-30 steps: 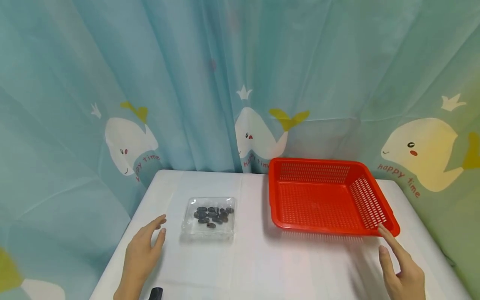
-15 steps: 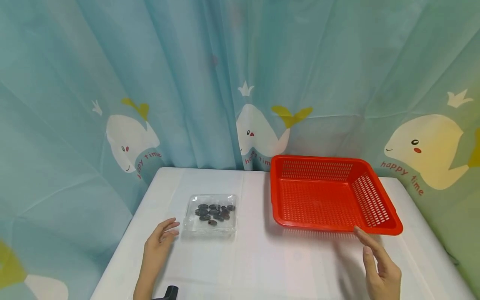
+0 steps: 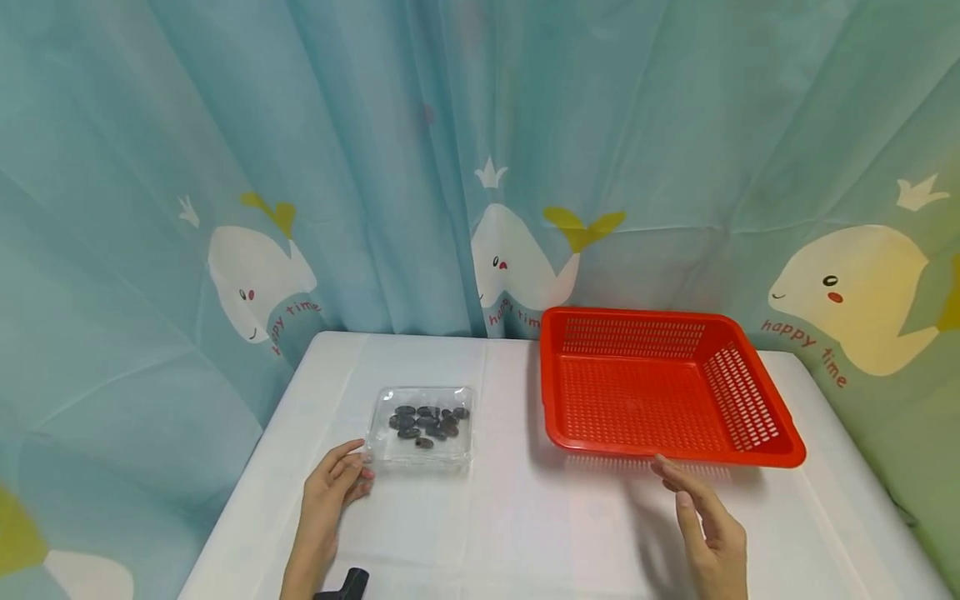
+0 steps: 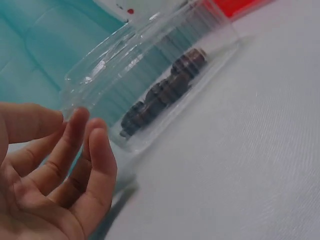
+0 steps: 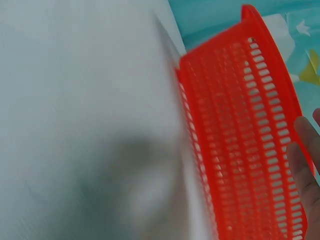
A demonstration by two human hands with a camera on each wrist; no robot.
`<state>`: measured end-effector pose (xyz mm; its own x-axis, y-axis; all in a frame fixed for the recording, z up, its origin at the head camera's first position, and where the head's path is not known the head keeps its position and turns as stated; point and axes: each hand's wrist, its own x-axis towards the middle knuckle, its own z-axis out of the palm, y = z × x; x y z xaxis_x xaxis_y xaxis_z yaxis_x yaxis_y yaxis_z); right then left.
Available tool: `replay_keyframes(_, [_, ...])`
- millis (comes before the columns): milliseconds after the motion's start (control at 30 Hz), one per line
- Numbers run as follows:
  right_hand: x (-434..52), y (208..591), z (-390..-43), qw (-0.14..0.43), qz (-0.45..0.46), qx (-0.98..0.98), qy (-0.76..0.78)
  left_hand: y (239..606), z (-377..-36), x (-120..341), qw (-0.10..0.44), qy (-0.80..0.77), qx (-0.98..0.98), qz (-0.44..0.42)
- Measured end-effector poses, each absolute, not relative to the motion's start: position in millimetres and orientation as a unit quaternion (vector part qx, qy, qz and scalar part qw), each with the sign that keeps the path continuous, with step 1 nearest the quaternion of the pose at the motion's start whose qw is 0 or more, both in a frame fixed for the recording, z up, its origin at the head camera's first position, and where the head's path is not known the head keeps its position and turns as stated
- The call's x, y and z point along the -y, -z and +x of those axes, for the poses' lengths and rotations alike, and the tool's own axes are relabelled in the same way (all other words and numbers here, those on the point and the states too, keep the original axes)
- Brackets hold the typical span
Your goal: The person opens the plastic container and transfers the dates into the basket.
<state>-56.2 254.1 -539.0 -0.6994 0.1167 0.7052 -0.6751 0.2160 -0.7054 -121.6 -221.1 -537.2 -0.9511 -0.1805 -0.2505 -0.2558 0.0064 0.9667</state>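
Observation:
A clear plastic box (image 3: 382,454) stands on the left part of the white table. Inside lie several dark brown, glossy oval pieces (image 4: 165,95) that look like dates. My left hand (image 3: 330,492) is at the box's near left corner, fingers loosely bent. In the left wrist view, its thumb and fingertips come right up to the rim. My right hand (image 3: 708,525) hovers over the table in front of the red basket (image 3: 551,400), fingers extended and thumb apart, holding nothing. In the right wrist view, its fingers (image 5: 300,165) overlap the basket's slotted side.
The red basket has slotted walls and stands at the back right of the white-covered table (image 3: 510,517). A blue-green curtain (image 3: 375,167) with whale prints hangs behind and at both sides. A black piece (image 3: 352,581) shows beside the left wrist.
My left hand has moved right and reached the corner of the plastic box. My right hand has moved left along the basket's front. The box and basket stay in place.

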Motion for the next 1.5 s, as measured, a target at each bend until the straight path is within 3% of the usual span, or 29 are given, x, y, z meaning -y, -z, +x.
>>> replay_keyframes(133, [-246, 545, -61, 0.324, 0.226, 0.689, -0.607, 542, -120, 221, 0.041, -0.737, -0.658, -0.149])
replay_keyframes(367, [-228, 552, -61, 0.294, 0.175, 0.746, -0.572, 549, -118, 223, 0.072, -0.806, -0.571, -0.134])
replay_keyframes(567, [-210, 555, -65, 0.263, 0.194, 0.755, -0.568, 555, -118, 223, 0.090, -0.819, -0.552, -0.128])
replay_keyframes(933, [-163, 556, -83, 0.194, 0.261, 0.759, -0.564, 557, -118, 221, 0.094, -0.814, -0.561, -0.118])
replay_keyframes(1500, [-96, 540, -111, 0.171, 0.361, 0.777, -0.487, 551, -124, 217, 0.078, -0.805, -0.572, -0.134])
